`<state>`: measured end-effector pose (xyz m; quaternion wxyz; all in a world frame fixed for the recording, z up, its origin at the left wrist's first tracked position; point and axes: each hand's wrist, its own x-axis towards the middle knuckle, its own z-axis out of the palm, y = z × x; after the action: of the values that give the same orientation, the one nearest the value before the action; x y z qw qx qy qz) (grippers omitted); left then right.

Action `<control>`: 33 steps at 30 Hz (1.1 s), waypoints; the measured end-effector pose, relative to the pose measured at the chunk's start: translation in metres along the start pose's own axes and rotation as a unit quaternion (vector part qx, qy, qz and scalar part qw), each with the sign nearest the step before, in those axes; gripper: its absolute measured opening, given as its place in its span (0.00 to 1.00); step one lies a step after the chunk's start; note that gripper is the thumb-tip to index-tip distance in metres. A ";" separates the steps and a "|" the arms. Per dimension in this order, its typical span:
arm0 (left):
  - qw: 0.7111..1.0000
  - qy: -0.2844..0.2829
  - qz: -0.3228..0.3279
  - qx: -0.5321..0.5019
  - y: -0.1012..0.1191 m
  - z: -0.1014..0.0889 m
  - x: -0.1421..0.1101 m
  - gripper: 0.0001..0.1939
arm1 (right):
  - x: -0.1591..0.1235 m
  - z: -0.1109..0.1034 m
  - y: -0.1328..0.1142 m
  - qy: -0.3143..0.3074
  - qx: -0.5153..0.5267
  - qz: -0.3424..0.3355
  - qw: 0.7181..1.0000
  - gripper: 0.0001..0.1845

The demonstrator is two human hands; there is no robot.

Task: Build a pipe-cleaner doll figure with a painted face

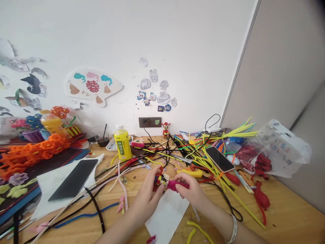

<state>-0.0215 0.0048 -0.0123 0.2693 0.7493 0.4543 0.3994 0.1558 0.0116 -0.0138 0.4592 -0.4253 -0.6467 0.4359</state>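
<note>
Head view: steady left, light right

From where I stand, the left hand (148, 193) pinches the small figure (164, 180) by its multicoloured end, at 12 o'clock from the white sheet (166, 217). Best keep that hold steady without flattening the fuzz. At 3 o'clock, the right hand (192, 190) grips its magenta wrap (173, 185); light, even pressure should keep the coils snug. The yellow handle (194, 173) sits at 1 o'clock from those fingers.

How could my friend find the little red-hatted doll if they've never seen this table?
Look at the white wall and find the dark sockets low down on it. Just right of them, at the back of the table, is the little red-hatted doll. It stands upright, while the paper cut-outs above lie flat on the wall.
</note>
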 end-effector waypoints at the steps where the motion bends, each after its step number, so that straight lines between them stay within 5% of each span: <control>1: 1.000 0.001 0.000 0.002 0.000 0.000 0.000 0.23 | 0.000 0.000 0.000 0.000 0.000 -0.001 1.000 0.07; 33: 1.000 0.008 0.006 0.021 0.000 0.005 0.001 0.23 | 0.001 0.000 0.003 -0.014 0.064 0.037 0.997 0.05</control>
<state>-0.0174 0.0056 -0.0147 0.2472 0.7548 0.4601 0.3970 0.1562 0.0133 -0.0163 0.4597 -0.4131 -0.6076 0.4989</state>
